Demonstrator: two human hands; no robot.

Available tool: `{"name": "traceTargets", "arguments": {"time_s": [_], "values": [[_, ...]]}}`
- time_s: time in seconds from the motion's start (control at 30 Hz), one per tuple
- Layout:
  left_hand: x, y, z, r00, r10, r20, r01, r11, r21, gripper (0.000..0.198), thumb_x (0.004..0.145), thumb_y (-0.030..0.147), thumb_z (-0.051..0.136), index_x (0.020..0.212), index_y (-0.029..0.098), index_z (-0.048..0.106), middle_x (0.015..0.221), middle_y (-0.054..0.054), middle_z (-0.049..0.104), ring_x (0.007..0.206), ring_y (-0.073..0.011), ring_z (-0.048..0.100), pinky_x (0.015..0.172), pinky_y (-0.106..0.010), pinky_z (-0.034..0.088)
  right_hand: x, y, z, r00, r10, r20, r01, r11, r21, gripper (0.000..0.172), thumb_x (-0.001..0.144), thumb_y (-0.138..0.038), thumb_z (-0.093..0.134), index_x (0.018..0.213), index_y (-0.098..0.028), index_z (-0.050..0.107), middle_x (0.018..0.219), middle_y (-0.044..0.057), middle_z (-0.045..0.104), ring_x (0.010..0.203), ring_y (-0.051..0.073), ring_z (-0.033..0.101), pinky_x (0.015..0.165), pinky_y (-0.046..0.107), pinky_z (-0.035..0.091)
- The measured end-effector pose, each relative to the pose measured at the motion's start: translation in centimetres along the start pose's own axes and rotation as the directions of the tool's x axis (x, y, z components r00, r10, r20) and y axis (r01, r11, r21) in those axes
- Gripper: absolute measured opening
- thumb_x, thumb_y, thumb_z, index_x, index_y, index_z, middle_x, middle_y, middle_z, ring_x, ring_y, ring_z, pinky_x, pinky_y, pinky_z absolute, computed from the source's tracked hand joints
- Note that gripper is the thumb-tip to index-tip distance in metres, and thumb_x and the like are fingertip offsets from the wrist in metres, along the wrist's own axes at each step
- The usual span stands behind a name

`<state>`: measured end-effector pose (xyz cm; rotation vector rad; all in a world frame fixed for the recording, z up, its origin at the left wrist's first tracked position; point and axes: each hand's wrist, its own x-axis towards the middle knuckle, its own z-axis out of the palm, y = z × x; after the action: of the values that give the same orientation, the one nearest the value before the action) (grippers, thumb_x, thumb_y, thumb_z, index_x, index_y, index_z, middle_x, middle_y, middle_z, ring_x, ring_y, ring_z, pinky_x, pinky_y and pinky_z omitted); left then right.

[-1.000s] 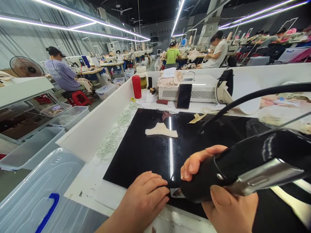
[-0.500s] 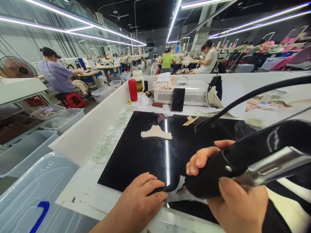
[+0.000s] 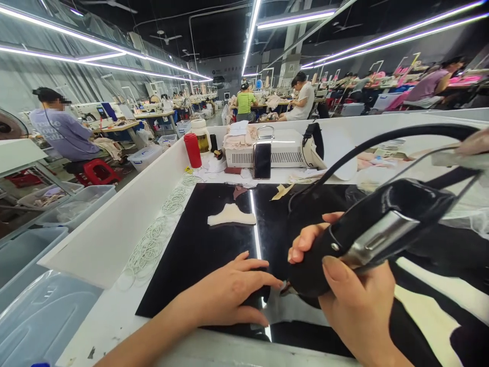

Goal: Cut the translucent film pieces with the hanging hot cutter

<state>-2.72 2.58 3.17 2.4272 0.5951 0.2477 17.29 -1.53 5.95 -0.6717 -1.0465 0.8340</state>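
Note:
My right hand [image 3: 359, 295] is wrapped round a black corded hand tool [image 3: 385, 219] with a shiny silver metal piece along its side. The tool's rounded end is low over a glossy black board [image 3: 183, 255]. My left hand [image 3: 233, 285] lies palm down with fingers spread, its fingertips close to the tool's end. Under the tool is a thin greyish, see-through piece [image 3: 298, 308]; whether my left fingers touch it I cannot tell. Beyond my left hand rests a cream cut fabric piece [image 3: 232, 214].
Bundles of pale cord loops [image 3: 147, 247] lie left of the board. Behind stand a phone [image 3: 262, 160], a white vented box [image 3: 284, 153] and a red bottle [image 3: 192, 150]. Larger cream pieces [image 3: 424, 311] lie at the right. A thick black cable [image 3: 382, 140] arches over. Another person's hand [image 3: 476, 142] shows far right.
My left hand has moved right and spread its fingers. My right hand still holds the tool, which appears further left. The view has turned right, and another person's hand has come in.

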Motion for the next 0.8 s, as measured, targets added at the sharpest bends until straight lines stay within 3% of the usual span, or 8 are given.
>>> {"name": "traceTargets", "arguments": {"time_s": [0.23, 0.5, 0.8], "values": [[0.3, -0.1, 0.0, 0.999, -0.027, 0.039, 0.030, 0.997, -0.064, 0.066, 0.089, 0.048, 0.079, 0.145, 0.028, 0.053, 0.146, -0.007, 0.062, 0.152, -0.0293, 0.039, 0.128, -0.059, 0.012, -0.1, 0.6, 0.3, 1.000, 0.002, 0.020, -0.003, 1.000, 0.024, 0.040, 0.089, -0.041, 0.080, 0.120, -0.030, 0.058, 0.087, 0.000, 0.066, 0.070, 0.017, 0.065, 0.064, 0.033, 0.059], [0.3, -0.6, 1.0, 1.000, -0.003, -0.011, 0.002, 0.998, -0.057, 0.082, 0.078, 0.060, 0.084, 0.146, 0.027, 0.052, 0.147, -0.010, 0.061, 0.149, -0.0316, 0.043, 0.129, -0.056, 0.009, -0.3, 0.9, 0.0, 0.999, -0.006, 0.052, 0.004, 0.999, 0.032, 0.037, 0.091, -0.036, 0.078, 0.122, -0.030, 0.059, 0.088, 0.001, 0.066, 0.072, 0.017, 0.064, 0.066, 0.033, 0.060], [0.2, -0.4, 1.5, 0.997, -0.007, -0.075, 0.003, 0.998, -0.056, 0.080, 0.077, 0.057, 0.086, 0.144, 0.029, 0.053, 0.148, -0.008, 0.060, 0.147, -0.0306, 0.046, 0.129, -0.058, 0.008, -0.7, 0.6, -0.2, 0.999, 0.029, 0.039, -0.029, 1.000, -0.005, 0.030, 0.094, -0.033, 0.074, 0.120, -0.032, 0.059, 0.086, 0.000, 0.065, 0.073, 0.018, 0.063, 0.070, 0.037, 0.059]]}}
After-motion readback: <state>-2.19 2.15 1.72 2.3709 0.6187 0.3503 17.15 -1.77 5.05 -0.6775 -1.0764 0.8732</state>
